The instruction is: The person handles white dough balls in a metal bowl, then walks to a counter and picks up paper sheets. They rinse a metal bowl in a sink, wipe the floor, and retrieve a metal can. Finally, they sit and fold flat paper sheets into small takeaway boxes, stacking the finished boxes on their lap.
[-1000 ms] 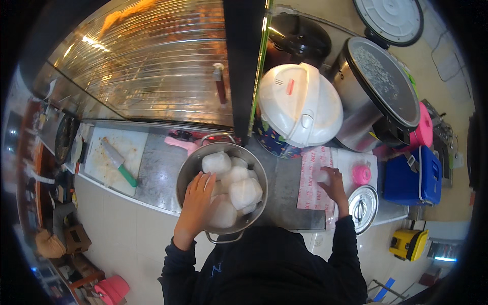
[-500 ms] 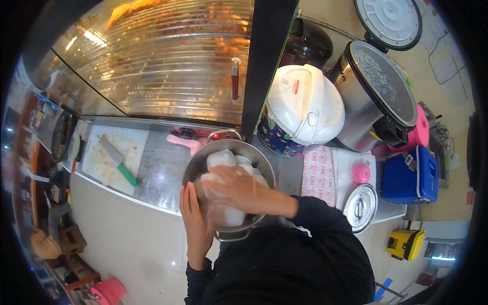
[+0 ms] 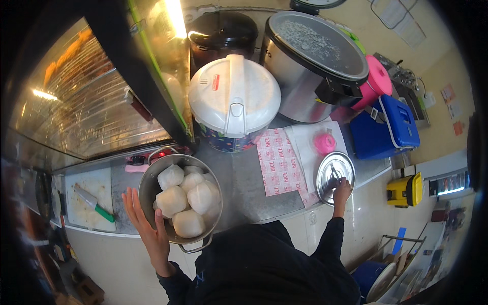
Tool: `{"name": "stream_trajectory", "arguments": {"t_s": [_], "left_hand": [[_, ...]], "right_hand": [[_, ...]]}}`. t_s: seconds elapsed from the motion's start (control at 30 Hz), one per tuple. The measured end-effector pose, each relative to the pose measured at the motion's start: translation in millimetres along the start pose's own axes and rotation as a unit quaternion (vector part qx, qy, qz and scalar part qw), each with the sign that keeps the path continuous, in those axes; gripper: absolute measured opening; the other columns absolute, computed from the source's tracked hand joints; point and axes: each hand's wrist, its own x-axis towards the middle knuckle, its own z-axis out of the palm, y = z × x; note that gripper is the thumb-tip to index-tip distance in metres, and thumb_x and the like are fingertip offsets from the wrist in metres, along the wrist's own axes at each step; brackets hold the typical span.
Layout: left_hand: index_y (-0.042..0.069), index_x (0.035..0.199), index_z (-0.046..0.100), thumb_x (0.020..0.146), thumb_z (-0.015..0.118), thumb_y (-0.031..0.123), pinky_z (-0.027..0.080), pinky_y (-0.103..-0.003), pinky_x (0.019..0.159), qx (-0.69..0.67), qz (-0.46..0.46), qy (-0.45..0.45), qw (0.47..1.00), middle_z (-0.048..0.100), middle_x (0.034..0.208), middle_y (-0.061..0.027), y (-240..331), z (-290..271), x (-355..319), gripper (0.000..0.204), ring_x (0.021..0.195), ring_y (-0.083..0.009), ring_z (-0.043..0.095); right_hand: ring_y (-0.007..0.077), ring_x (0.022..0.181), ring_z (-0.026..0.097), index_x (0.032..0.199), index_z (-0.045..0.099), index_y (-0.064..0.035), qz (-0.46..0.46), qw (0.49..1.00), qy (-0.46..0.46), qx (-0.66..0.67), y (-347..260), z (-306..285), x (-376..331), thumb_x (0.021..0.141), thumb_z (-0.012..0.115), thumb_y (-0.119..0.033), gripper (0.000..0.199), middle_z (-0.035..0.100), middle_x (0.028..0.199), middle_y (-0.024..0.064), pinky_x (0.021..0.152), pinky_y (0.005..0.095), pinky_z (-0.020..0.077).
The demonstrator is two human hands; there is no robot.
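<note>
A steel pot (image 3: 219, 213) with two loop handles holds several white rounded bundles (image 3: 172, 201), which look wrapped; what is inside them I cannot make out. My left hand (image 3: 148, 229) lies against the pot's left side, fingers stretched and spread, the thumb at the rim near the bundles. Off to the right, my right hand (image 3: 342, 192) has its fingers closed at the handle of a round shiny pot lid (image 3: 328, 165). The lid rests at the counter's front edge, partly over white paper. My fingertips are partly hidden there.
A glass warming cabinet (image 3: 91, 101) stands far left. Below it lies a cutting board (image 3: 84, 178) with a green-handled knife (image 3: 96, 204). Behind the counter are a white-lidded rice cooker (image 3: 234, 96), a large open cooker (image 3: 305, 76), a blue cooler (image 3: 386, 129) and printed paper sheets (image 3: 277, 162).
My right hand has left the bundles in the pot and reached right to the lid. My left hand stays at the pot's left side, fingers wider. The view has swung right.
</note>
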Motion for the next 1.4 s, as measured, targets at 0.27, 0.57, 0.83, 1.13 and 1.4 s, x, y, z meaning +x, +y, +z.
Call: {"name": "stream_trajectory", "arguments": {"t_s": [0.27,0.57,0.83,1.13,1.4], "left_hand": [[0.001,0.138,0.030,0.095,0.039,0.038,0.013,-0.047,0.110,-0.019,0.020,0.063,0.998,0.025,0.146,-0.0164,7,-17,1,0.058,0.137,-0.0328,0.017],[0.002,0.139,0.030,0.096,0.033,0.041,0.014,-0.048,0.110,0.009,0.030,0.043,0.999,0.026,0.145,-0.0180,-12,-18,-30,0.058,0.137,-0.0334,0.017],[0.004,0.140,0.028,0.095,0.036,0.040,0.014,-0.048,0.110,0.014,-0.013,-0.007,1.000,0.024,0.146,-0.0164,1,3,-69,0.058,0.138,-0.0331,0.016],[-0.001,0.134,0.039,0.094,0.044,0.029,0.018,-0.043,0.109,0.205,-0.083,-0.118,0.968,0.026,0.146,-0.0161,59,70,-61,0.050,0.135,-0.0313,0.025],[0.005,0.141,0.028,0.094,0.042,0.042,0.015,-0.058,0.105,0.418,-0.141,0.063,0.895,0.025,0.146,-0.0185,107,151,-46,0.061,0.137,-0.0367,0.015]], "right_hand": [[0.0334,0.092,0.054,0.107,0.061,-0.0051,-0.292,0.875,0.015,0.385,-153,-162,-70,0.083,0.053,-0.007,0.025,0.060,0.101,0.0173,0.080,0.0423,0.0427],[0.0299,0.109,0.047,0.121,0.051,-0.0070,-0.663,0.636,-0.199,0.341,-395,-153,-179,0.073,0.059,-0.010,0.049,0.051,0.114,0.0136,0.091,0.0415,0.0379],[0.0285,0.099,0.053,0.117,0.056,-0.0074,-0.565,0.663,-0.075,0.486,-308,-171,-125,0.078,0.063,-0.011,0.040,0.056,0.103,0.0108,0.085,0.0395,0.0424],[0.0253,0.080,0.058,0.090,0.066,-0.0093,-0.349,0.855,-0.007,0.383,-112,-128,-17,0.080,0.063,-0.010,0.010,0.062,0.084,0.0059,0.072,0.0349,0.0435],[0.0273,0.077,0.058,0.091,0.065,-0.0104,-0.287,0.874,-0.036,0.390,44,-109,46,0.079,0.063,-0.009,0.013,0.061,0.081,0.0073,0.072,0.0370,0.0420]]}}
